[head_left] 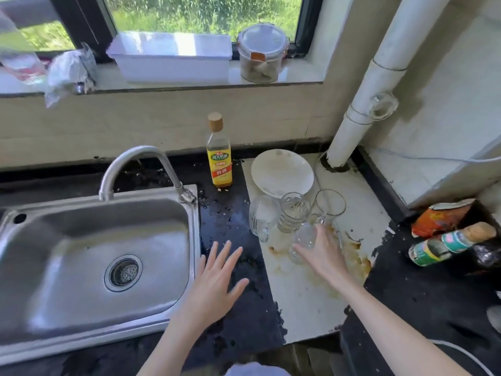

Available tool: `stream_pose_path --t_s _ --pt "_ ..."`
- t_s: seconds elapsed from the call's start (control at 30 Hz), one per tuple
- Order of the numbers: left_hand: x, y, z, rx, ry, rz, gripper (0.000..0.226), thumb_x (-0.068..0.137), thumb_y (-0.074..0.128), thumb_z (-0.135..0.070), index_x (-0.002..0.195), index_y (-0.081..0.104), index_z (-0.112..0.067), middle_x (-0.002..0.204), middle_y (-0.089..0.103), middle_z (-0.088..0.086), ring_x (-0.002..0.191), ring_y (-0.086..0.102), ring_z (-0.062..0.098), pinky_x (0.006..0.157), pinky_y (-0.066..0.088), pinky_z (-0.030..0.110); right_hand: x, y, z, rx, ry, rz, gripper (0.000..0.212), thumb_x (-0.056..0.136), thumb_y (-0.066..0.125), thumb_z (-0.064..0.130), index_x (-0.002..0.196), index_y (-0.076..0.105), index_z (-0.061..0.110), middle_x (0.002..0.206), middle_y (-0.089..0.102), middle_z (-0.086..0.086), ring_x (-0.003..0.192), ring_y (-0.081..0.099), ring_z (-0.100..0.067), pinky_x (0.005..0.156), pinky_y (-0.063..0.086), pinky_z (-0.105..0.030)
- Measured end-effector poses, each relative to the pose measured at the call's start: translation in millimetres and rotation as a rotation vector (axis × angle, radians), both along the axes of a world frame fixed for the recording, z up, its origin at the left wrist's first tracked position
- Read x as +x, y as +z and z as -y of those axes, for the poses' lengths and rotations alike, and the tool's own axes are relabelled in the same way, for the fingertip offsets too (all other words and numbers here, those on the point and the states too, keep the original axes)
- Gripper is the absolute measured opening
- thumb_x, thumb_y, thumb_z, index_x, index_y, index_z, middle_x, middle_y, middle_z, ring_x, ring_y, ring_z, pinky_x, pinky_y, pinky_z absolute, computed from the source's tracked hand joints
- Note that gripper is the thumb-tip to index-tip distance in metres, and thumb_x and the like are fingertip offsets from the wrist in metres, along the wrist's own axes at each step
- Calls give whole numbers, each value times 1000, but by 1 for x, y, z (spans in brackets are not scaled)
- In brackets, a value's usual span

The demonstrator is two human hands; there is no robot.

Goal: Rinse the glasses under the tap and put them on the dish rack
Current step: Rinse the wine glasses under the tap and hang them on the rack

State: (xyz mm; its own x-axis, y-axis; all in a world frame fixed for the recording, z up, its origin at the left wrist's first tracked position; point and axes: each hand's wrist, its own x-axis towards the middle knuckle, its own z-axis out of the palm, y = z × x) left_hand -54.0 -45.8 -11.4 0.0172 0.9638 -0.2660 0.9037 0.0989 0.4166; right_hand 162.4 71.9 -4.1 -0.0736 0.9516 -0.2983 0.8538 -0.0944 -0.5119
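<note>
Several clear glasses stand on the stained white board (303,294) right of the sink (81,240): a handled glass (260,217), a ribbed glass (294,211) and a plain glass (331,203). My right hand (322,256) reaches in from the lower right and holds a small cut glass (306,234) in front of them, thumb across its near side. My left hand (217,283) hovers with fingers spread over the black counter by the sink's right rim, holding nothing. The curved tap (135,156) stands behind the sink, no water visible.
A white plate (282,172) leans behind the glasses. A yellow-labelled bottle (219,158) stands by the tap. Bottles and a packet (447,240) crowd the right. A white pipe (366,99) rises at the back. A white tub (173,58) and jar (261,52) sit on the sill.
</note>
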Motion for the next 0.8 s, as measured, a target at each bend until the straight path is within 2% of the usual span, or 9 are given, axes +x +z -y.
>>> stream_pose_path --t_s 0.07,0.17,0.23,0.33,0.47,0.57,0.63,0.73,0.8 --pt "5 0 1 0 33 23 90 69 -1 -80 146 -2 -35 152 -16 -13 137 -27 13 112 -10 33 -4 7 1 23 98 -10 75 80 67 45 139 31 17 143 39 -2 128 43 -21 100 38 -34" --pt "7 2 4 -2 103 101 68 93 37 -50 147 1 -30 156 -5 -9 142 -15 13 117 -1 35 -22 25 8 40 257 -69 68 78 69 46 133 39 20 130 47 4 119 48 -16 97 41 -31" --pt "5 5 8 42 148 185 72 93 47 -41 147 2 -27 156 3 -9 144 -4 11 117 7 32 -42 36 13 18 339 -168 59 75 71 45 124 45 25 116 50 11 108 53 -11 91 44 -27" --pt "-7 10 13 127 253 347 84 85 60 -42 147 7 -24 144 20 -18 137 17 4 108 17 17 -82 47 19 -116 415 -317 54 69 75 48 114 49 32 105 57 12 91 58 -5 85 49 -27" --pt "-36 15 20 222 449 544 79 78 70 -39 141 24 -27 135 41 -11 123 41 7 104 34 23 -143 51 27 -252 503 -424 47 72 74 46 109 51 30 98 59 12 90 59 -7 83 50 -26" --pt "-70 24 28 249 604 661 59 80 71 -25 124 33 -32 109 57 -8 87 58 -6 75 44 9 -187 51 39 -284 518 -453 49 76 71 47 116 52 27 100 58 11 97 58 -9 76 47 -17" --pt "-98 22 34 226 631 688 57 80 71 -20 123 35 -26 93 57 -11 66 55 -13 61 42 7 -215 49 44 -311 571 -414 62 77 66 54 130 46 28 105 55 9 100 56 -8 73 43 -12" --pt "-144 9 40 183 656 706 57 78 72 -22 124 37 -22 95 57 -5 68 56 -7 60 42 6 -250 40 42 -350 606 -378 70 83 50 59 142 35 25 114 52 11 110 52 -8 86 40 -20" --pt "-176 -1 38 137 668 688 57 78 73 -24 122 37 -22 99 59 -2 75 57 0 64 42 6 -268 24 31 -231 488 -398 62 89 48 53 141 38 20 121 51 7 116 49 -10 93 37 -23"
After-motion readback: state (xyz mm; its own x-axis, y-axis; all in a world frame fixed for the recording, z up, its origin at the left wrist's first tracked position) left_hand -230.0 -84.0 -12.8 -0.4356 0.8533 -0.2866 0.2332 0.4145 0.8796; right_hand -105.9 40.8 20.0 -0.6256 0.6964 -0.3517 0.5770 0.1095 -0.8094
